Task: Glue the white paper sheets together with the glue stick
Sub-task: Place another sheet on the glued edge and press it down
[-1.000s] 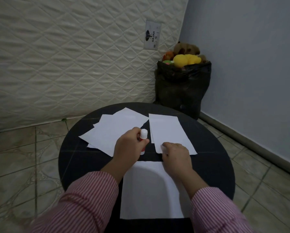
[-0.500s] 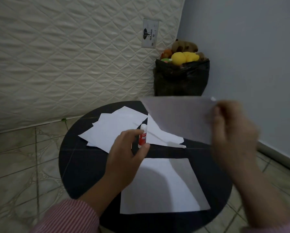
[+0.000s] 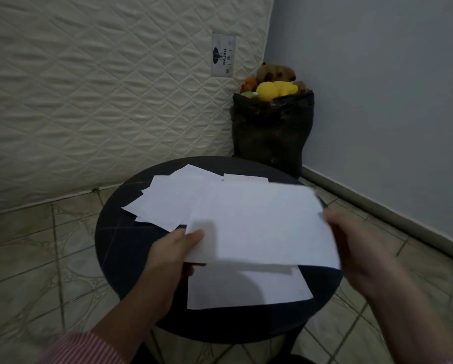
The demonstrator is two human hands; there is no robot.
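Both of our hands hold one white sheet [image 3: 262, 224] above the round black table [image 3: 115, 248]. Our left hand [image 3: 173, 256] pinches its near-left corner, thumb [image 3: 194, 236] lying on top of the paper and the other fingers hidden beneath it. Our right hand [image 3: 351, 248] is at the sheet's right edge, but it is smeared by motion blur, so we cannot tell how its fingers grip, only that they meet the paper there. The held sheet hangs roughly level over the middle of the table and casts a shadow on what lies below.

Under it, at the table's near edge, a second sheet [image 3: 246, 290] lies flat, its far part covered by the one we hold. Toward the far-left part of the table sits a loose pile of sheets [image 3: 167, 203], overlapping at different angles; one more sheet edge [image 3: 243, 177] shows at the far edge behind the held paper. We cannot see the glue stick.

Beyond the table, a black bag [image 3: 270, 132] filled with soft toys [image 3: 275, 88] stands in the room's corner, beside a quilted mattress [image 3: 102, 88] leaning upright. A striped pink sleeve [image 3: 83, 349] covers our left forearm.
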